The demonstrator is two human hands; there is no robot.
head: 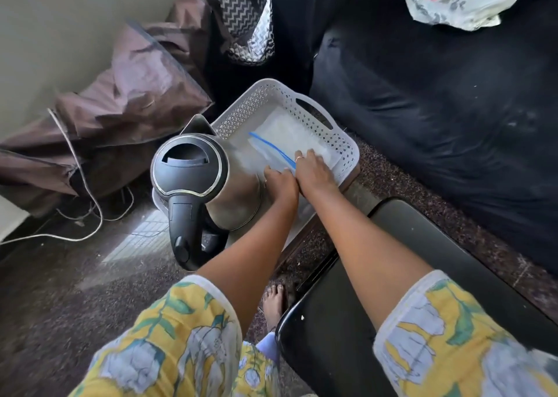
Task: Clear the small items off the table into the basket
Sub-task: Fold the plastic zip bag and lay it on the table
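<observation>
Floor basket [347,152], bag [271,146] diagonal inside

Both arms reach forward and down, hands side by side.

The left hand [280,182] is palm down, its fingers pointing forward and partly hidden, its thumb edge touching the right hand [314,171]. The right hand lies flat, palm down, fingers spread a little and stretched forward, a thin ring on one finger. Both forearms are bare and nearly straight, drawing together toward the wrists. Short yellow floral sleeves cover the upper arms.
</observation>
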